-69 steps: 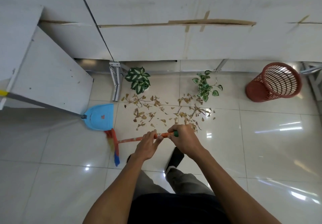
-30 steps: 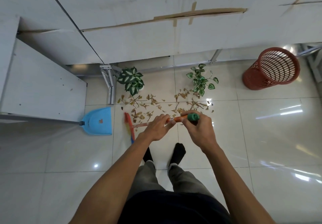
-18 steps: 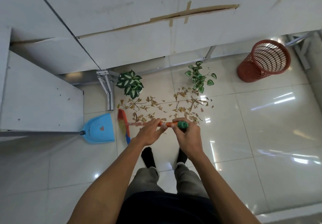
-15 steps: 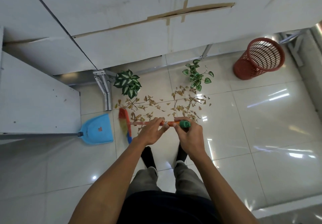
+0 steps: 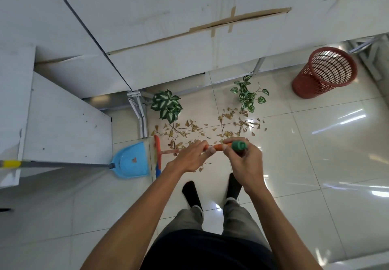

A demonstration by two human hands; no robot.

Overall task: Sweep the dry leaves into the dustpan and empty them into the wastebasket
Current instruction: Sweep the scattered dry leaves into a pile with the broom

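gripping broom handle w/ both: left hand, right hand. dry leaves mostly on floor; dustpan nearly empty, wastebasket untouched. sweeping barely begun.

I looked down on a glossy pale tiled floor streaked with bright reflections on the right. Along the far side ran white panelled boards patched with brown tape. At left stood a white laminate cabinet; two small green variegated plants sat near the boards.
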